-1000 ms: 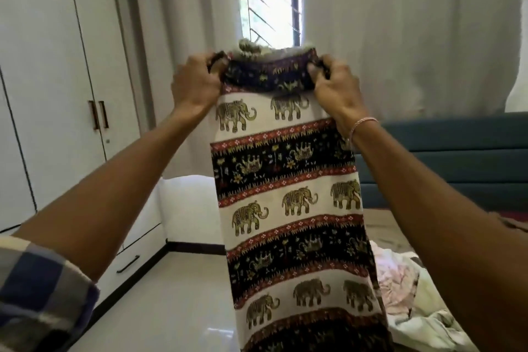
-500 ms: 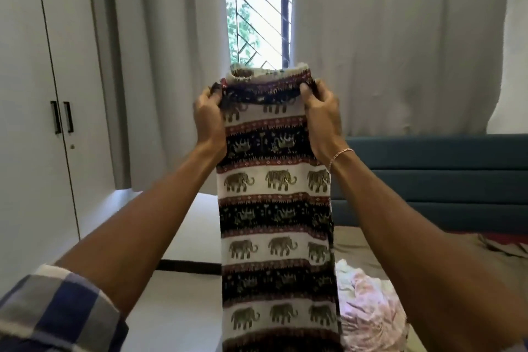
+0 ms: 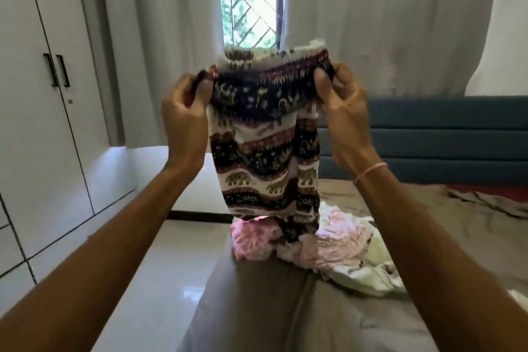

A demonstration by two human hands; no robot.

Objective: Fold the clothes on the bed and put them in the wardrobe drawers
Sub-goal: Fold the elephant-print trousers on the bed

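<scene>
While the elephant-print garment (image 3: 265,151) hangs above the bed (image 3: 257,308), long axis vertical, waistband uppermost and lower end reaching the crumpled clothes (image 3: 328,248), folding is judged barely begun. Left hand (image 3: 183,120) and right hand (image 3: 343,114) each pinch a waistband corner. Next move calls for laying it flat on bare bedding, then halving it. Wardrobe (image 3: 43,123) stands left, doors closed

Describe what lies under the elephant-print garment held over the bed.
The lower end of the elephant-print garment reaches a crumpled pile of pink and pale clothes on the bed. The part of the pile behind the hanging cloth is covered.
</scene>
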